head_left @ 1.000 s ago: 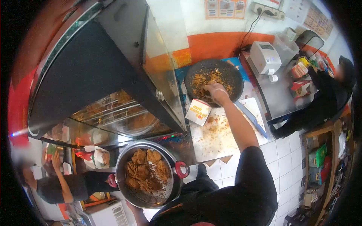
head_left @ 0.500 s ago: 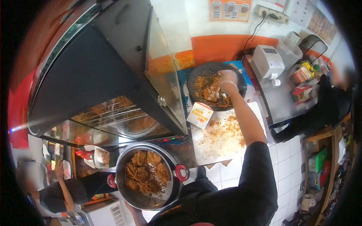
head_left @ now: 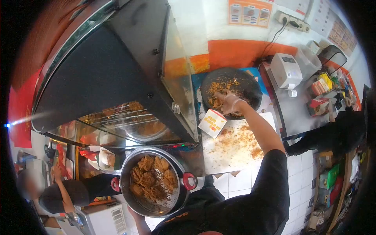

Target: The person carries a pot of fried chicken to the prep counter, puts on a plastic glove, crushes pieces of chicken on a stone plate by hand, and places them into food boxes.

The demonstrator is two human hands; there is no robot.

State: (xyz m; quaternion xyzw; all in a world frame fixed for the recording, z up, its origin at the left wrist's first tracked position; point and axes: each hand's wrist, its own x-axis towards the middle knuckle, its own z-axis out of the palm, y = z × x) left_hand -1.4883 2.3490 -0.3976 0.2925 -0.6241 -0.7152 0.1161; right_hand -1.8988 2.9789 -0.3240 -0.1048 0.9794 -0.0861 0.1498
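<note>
My right hand (head_left: pixel 229 102), in a clear glove, reaches into a round dark stone dish (head_left: pixel 252 87) strewn with brown crumbs (head_left: pixel 222 85). Its fingers point down into the crumbs, and what they touch is hidden. A white and red paper box (head_left: pixel 212 123) stands at the dish's near edge, on a crumb-covered white board (head_left: pixel 219 156). My left hand (head_left: pixel 135 212) is at the lower side of a large metal pot (head_left: pixel 129 200) with red handles, its fingers hidden beneath. Fried chicken pieces (head_left: pixel 147 179) lie in the pot on a perforated tray.
A glass-sided display cabinet (head_left: pixel 94 78) fills the left. A white printer (head_left: pixel 286 70) stands on the counter at right. One person (head_left: pixel 64 196) is at the lower left, another (head_left: pixel 333 127) at the right. Wooden shelves (head_left: pixel 346 172) stand at lower right.
My right hand lifted to the dish's right side, then came back down into the crumbs. The pale piece seen there half a second ago is now hidden. The knife on the board is out of sight.
</note>
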